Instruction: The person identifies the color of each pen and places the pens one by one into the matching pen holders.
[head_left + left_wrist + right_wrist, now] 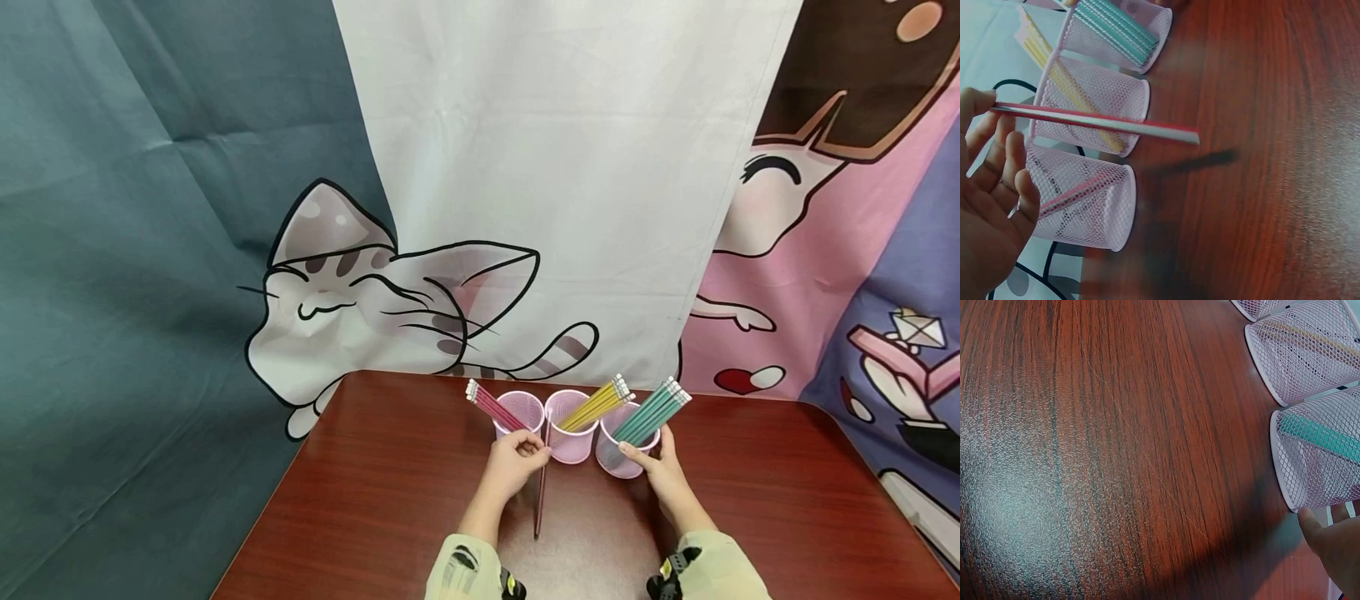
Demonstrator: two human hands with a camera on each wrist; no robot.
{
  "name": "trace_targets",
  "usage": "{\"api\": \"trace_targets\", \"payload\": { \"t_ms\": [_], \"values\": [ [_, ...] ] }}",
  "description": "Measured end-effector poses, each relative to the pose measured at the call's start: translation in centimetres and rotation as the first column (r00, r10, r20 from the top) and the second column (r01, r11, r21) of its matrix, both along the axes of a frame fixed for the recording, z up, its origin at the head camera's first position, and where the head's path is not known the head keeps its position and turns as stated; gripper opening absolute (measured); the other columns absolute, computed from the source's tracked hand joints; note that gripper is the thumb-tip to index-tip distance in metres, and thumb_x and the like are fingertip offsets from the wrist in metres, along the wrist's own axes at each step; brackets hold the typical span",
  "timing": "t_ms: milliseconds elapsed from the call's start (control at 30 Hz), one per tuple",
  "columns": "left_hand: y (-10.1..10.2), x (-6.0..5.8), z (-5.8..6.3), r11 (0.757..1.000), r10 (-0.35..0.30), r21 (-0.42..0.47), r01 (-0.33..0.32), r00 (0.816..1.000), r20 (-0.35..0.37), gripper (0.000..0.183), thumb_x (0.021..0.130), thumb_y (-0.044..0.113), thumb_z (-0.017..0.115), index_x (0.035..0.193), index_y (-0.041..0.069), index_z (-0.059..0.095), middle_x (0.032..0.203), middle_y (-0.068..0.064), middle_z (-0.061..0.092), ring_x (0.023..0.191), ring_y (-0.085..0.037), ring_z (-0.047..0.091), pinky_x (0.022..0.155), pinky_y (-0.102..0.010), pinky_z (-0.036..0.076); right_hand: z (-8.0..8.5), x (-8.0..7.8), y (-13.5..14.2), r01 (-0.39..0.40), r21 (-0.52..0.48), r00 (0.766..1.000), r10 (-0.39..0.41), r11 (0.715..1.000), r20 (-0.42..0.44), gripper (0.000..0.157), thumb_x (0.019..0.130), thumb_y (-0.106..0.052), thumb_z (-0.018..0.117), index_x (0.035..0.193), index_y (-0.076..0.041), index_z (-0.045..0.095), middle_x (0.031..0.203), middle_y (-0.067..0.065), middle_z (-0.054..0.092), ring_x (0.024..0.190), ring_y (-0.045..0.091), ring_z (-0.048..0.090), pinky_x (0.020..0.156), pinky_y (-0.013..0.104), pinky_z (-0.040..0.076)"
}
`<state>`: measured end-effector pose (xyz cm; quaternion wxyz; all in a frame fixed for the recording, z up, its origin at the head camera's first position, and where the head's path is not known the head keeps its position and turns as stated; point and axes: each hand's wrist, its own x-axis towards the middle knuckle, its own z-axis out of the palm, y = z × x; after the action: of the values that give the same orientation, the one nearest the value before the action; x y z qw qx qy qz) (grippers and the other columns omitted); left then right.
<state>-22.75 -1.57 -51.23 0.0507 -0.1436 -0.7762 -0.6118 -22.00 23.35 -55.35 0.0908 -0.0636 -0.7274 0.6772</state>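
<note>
Between thumb and fingertips, my left hand (516,460) pinches a red pencil (541,500) by its upper part, its lower end pointing toward me. In the left wrist view, the pencil (1104,123) has red and silvery sides and passes in front of the pink mesh cups. My right hand (667,477) grips the right mesh cup (617,463), thumb at the near rim and fingers at its right side. Teal pencils (651,414) lean in that cup. Yellow pencils (596,406) lean in the middle cup (570,452), and red pencils (493,407) in the left cup (529,402).
The three cups stand in a row near the back of a dark red wooden table (390,483). Behind it hangs a cloth backdrop (570,167) with a printed cat. The pencils' white eraser ends point upward.
</note>
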Motion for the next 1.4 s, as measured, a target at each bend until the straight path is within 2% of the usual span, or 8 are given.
{"api": "trace_targets", "payload": {
  "t_ms": [200,367,567,767,867,1033,1300,1400],
  "values": [
    [-0.2,0.5,2.8,0.986,0.127,0.119,-0.116,0.987,-0.094,0.008,0.075,-0.005,0.068,0.075,-0.006,0.061,0.066,-0.013,0.058,0.060,-0.009,0.048,0.055,-0.018,0.043,0.7,0.0,-0.1,-0.026,-0.012,0.998,0.027,1.000,0.065,0.084,0.087,-0.014,0.063,0.148,-0.013,0.004,0.136,0.017,0.030,0.121,0.021,0.028,0.088,0.013,0.027],
    [-0.6,0.9,5.2,0.942,0.289,0.226,-0.248,0.942,-0.172,0.008,0.075,-0.008,0.066,0.077,-0.009,0.058,0.068,-0.016,0.058,0.061,-0.010,0.050,0.055,-0.020,0.044,0.8,-0.1,0.0,-0.025,-0.016,0.996,0.027,1.000,0.087,0.085,0.087,-0.013,0.062,0.148,-0.015,0.003,0.137,0.016,0.029,0.122,0.021,0.027,0.093,0.020,0.025],
    [-1.1,0.3,5.7,0.869,0.444,0.333,-0.366,0.873,-0.202,0.007,0.077,-0.008,0.063,0.080,-0.007,0.058,0.068,-0.014,0.058,0.060,-0.010,0.050,0.052,-0.022,0.044,0.7,0.0,0.0,-0.029,-0.018,0.996,0.030,0.999,0.080,0.086,0.087,-0.014,0.063,0.148,-0.015,0.002,0.138,0.018,0.028,0.124,0.023,0.026,0.097,0.025,0.024],
    [-1.5,0.3,6.5,0.812,0.510,0.419,-0.406,0.842,-0.174,0.007,0.079,-0.010,0.061,0.082,-0.011,0.054,0.070,-0.012,0.057,0.060,-0.012,0.051,0.055,-0.022,0.046,0.7,0.0,0.0,-0.027,-0.015,0.996,0.028,1.000,0.084,0.085,0.088,-0.014,0.063,0.148,-0.015,0.003,0.138,0.017,0.029,0.124,0.021,0.027,0.087,0.010,0.026],
    [-1.8,0.0,6.3,0.785,0.533,0.458,-0.417,0.831,-0.157,0.009,0.080,-0.010,0.060,0.085,-0.013,0.054,0.071,-0.009,0.057,0.061,-0.009,0.052,0.057,-0.020,0.046,0.7,0.0,0.0,-0.027,-0.015,0.996,0.029,1.000,0.090,0.086,0.088,-0.015,0.063,0.148,-0.016,0.002,0.139,0.017,0.028,0.125,0.022,0.026,0.087,0.010,0.026],
    [-2.2,-1.4,4.0,0.746,0.565,0.492,-0.449,0.818,-0.109,0.012,0.080,-0.009,0.061,0.090,-0.013,0.054,0.074,-0.009,0.058,0.062,-0.010,0.054,0.056,-0.019,0.046,0.7,0.0,0.0,-0.028,-0.021,0.995,0.029,0.999,0.092,0.086,0.087,-0.015,0.063,0.148,-0.017,0.002,0.140,0.017,0.028,0.125,0.021,0.026,0.088,0.011,0.026],
    [-2.3,-2.2,0.6,0.757,0.616,0.331,-0.563,0.784,-0.074,0.008,0.078,0.002,0.069,0.083,0.001,0.063,0.072,-0.005,0.062,0.062,-0.013,0.056,0.056,-0.020,0.047,0.6,-0.1,0.0,-0.020,-0.026,0.997,0.022,0.999,0.078,0.085,0.087,-0.013,0.063,0.148,-0.014,0.004,0.137,0.017,0.029,0.122,0.021,0.028,0.085,0.009,0.028],
    [-2.3,-2.2,-0.3,0.768,0.620,0.262,-0.585,0.782,-0.072,0.008,0.077,0.004,0.070,0.081,0.003,0.064,0.071,-0.003,0.064,0.060,-0.011,0.057,0.055,-0.019,0.047,0.6,-0.1,-0.1,-0.020,-0.031,0.997,0.022,0.999,0.072,0.084,0.086,-0.012,0.063,0.148,-0.014,0.005,0.137,0.017,0.030,0.121,0.021,0.029,0.085,0.009,0.029]
  ]
}}
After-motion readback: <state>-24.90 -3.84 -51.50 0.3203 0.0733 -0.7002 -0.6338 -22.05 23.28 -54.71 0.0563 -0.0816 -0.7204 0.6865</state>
